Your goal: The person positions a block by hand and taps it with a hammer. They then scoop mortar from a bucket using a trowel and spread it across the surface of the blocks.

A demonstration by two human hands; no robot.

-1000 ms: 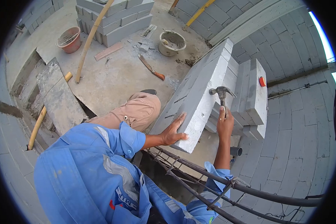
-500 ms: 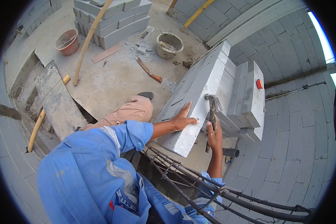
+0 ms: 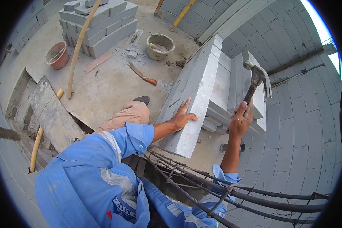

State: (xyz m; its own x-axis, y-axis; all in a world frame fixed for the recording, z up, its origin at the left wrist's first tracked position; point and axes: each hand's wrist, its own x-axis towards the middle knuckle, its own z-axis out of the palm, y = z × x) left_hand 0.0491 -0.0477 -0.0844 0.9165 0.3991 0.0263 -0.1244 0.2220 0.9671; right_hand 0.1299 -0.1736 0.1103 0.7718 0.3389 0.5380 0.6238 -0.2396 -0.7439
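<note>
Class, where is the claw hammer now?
The claw hammer is right of centre in the head view, gripped in the right hand, its head in front of stacked grey blocks.

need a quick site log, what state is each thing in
Left hand: spread against block wall
Right hand: closed around hammer
Hammer: held head up
Orange-handled blade: lying on floor
Red bucket: upright, contents unclear
Grey bucket: upright, grey mix inside
Block stack: piled, smaller pieces on top
</note>
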